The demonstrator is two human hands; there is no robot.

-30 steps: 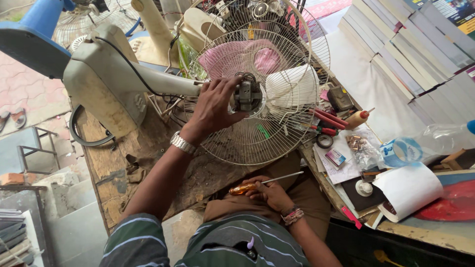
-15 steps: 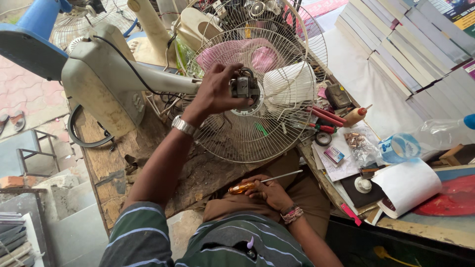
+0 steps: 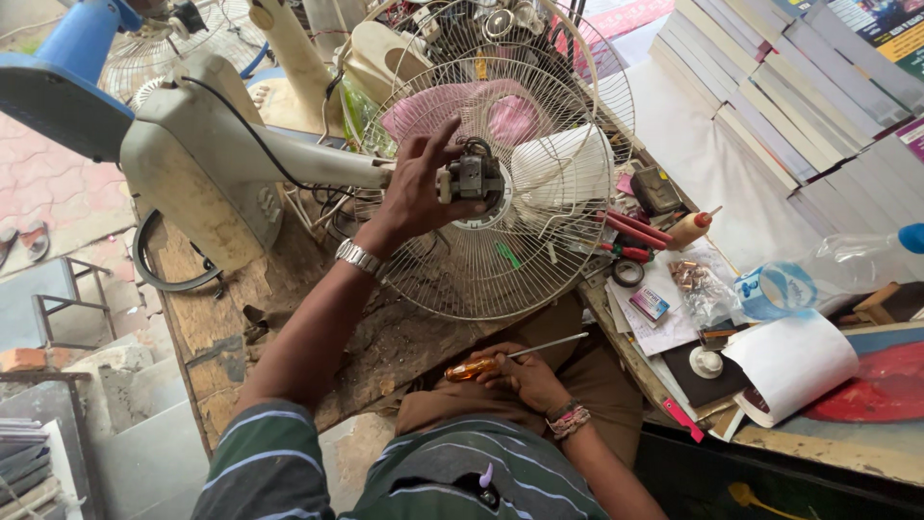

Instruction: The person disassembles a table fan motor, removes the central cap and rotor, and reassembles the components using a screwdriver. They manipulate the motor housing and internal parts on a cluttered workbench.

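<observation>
A small grey fan motor [image 3: 472, 179] is gripped by the left hand [image 3: 416, 188] at the centre of the round wire fan guard [image 3: 500, 241], which is propped on the wooden worktop [image 3: 241, 318] at mid-scene. Nearer, over the lap, an orange-handled screwdriver [image 3: 505, 358] is clasped in the right hand [image 3: 525, 377], its shaft pointed right. Pliers [image 3: 626, 236] and a plastic bottle [image 3: 828, 274] lie to the right.

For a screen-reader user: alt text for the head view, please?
The left hand grips a small grey metal motor at the centre of a round white wire fan guard, while the right hand holds an orange-handled screwdriver over the lap.
</observation>
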